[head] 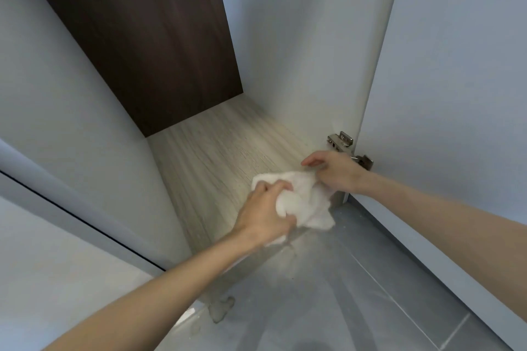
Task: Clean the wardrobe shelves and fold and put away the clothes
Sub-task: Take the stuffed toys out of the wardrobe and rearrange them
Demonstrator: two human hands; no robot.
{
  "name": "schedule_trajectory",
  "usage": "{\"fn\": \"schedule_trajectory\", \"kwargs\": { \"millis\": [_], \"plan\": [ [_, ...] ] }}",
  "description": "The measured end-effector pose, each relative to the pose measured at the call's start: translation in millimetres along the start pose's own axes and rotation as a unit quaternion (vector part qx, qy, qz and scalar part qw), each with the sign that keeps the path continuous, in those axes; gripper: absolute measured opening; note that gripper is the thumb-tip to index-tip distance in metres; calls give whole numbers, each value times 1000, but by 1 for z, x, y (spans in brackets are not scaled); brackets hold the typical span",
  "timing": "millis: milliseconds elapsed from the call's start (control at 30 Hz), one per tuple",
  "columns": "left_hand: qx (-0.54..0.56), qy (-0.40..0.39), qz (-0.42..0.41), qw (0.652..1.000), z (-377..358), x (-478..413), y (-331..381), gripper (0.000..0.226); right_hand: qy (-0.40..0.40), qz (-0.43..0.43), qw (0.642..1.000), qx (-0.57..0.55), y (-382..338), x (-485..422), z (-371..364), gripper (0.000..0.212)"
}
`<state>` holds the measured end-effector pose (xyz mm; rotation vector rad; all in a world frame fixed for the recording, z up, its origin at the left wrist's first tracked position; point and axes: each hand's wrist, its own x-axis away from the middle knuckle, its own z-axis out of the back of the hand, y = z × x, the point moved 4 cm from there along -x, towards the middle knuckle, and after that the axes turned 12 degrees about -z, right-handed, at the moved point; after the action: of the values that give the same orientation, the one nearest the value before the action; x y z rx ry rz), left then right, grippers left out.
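A crumpled white cloth [309, 202] lies on the light wood-grain bottom shelf [216, 157] of the wardrobe, at its front right corner. My left hand [265, 214] grips a bunched part of the cloth near the shelf's front edge. My right hand [333, 171] holds the cloth's far right edge, close to the right side panel. Part of the cloth hangs over the shelf's front edge.
The wardrobe has pale side panels [299, 51] and a dark brown back panel [142, 37]. A metal hinge [346, 145] sits just behind my right hand, joining the open door [456, 94]. Grey tiled floor [342, 293] lies below, with a dust clump [221, 309].
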<state>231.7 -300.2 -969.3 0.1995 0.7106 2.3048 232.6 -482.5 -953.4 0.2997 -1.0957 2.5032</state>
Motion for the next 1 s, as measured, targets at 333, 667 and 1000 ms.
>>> {"fn": "schedule_trajectory", "kwargs": {
  "millis": [333,667,1000],
  "plan": [
    [-174,176,202,948,82,-79,-114,73,-55,21,991,123,3,-23,-18,48],
    [-143,34,399,905,74,-77,-200,69,-73,40,983,163,35,-37,-33,52],
    [-107,-60,353,927,29,-25,-127,71,-42,34,990,129,16,-13,-9,52]
  ]
}}
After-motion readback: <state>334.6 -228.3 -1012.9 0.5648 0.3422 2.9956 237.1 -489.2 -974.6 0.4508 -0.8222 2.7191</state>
